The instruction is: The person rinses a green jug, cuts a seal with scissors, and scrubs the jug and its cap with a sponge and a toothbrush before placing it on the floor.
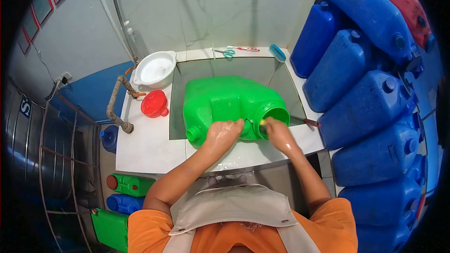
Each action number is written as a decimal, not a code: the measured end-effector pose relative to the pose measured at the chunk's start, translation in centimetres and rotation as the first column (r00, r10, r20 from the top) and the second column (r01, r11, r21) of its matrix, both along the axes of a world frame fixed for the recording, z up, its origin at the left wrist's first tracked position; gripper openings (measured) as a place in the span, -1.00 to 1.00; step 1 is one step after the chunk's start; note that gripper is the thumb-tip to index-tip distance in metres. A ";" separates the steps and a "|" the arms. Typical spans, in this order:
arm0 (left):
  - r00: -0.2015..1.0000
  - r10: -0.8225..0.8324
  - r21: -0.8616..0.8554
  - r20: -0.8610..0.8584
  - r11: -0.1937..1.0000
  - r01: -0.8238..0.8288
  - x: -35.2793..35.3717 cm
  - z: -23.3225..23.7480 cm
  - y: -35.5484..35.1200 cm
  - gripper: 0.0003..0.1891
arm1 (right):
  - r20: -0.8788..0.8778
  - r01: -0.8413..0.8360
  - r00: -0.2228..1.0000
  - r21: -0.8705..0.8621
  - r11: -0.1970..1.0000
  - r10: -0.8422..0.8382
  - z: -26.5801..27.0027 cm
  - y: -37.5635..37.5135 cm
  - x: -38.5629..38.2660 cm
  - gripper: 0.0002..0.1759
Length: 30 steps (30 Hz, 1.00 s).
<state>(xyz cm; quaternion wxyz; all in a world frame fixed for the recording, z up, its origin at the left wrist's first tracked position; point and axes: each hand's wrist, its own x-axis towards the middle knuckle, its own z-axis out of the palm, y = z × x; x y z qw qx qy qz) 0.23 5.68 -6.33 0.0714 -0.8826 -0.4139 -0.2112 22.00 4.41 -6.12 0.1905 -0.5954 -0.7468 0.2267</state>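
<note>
One green jerrycan (225, 100) is laid sideways across the sink (220, 68), mouth near the front edge, clamped by the left hand (225, 133). A yellow bit (263, 122) is pinched by the right hand (280, 135). Counter room left: one white basin (155, 69), one red funnel (154, 103).

Smooth, glossy plastic on the green jerrycan (225, 103), shiny with wet. Wet, glistening skin on the left hand (224, 133) and right hand (277, 133). Glossy white tile on the surface (145, 145), filmed with water at the near edge. Smooth white plastic for the basin (154, 68), bright glossy plastic for the red funnel (153, 103). Semi-gloss plastic on the blue jerrycans (365, 107). Matt orange cloth for the shirt (328, 225), pale smooth fabric for the apron (234, 206).
</note>
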 end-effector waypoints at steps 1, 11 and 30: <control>1.000 0.001 -0.004 0.004 1.000 -0.001 0.0 0.0 0.1 -0.92 | -0.028 0.079 0.997 0.162 0.984 -0.076 1.7 -1.0 0.3 -0.80; 1.000 -0.013 -0.004 -0.002 1.000 0.013 0.0 0.2 -0.1 -0.93 | 0.364 -0.516 0.842 0.328 0.791 0.398 4.8 3.3 -5.5 -0.83; 0.997 -0.062 0.023 -0.051 0.998 0.063 -3.5 0.2 -4.0 -0.92 | 0.145 -0.696 0.711 0.291 0.657 0.688 4.0 10.3 -13.2 -0.57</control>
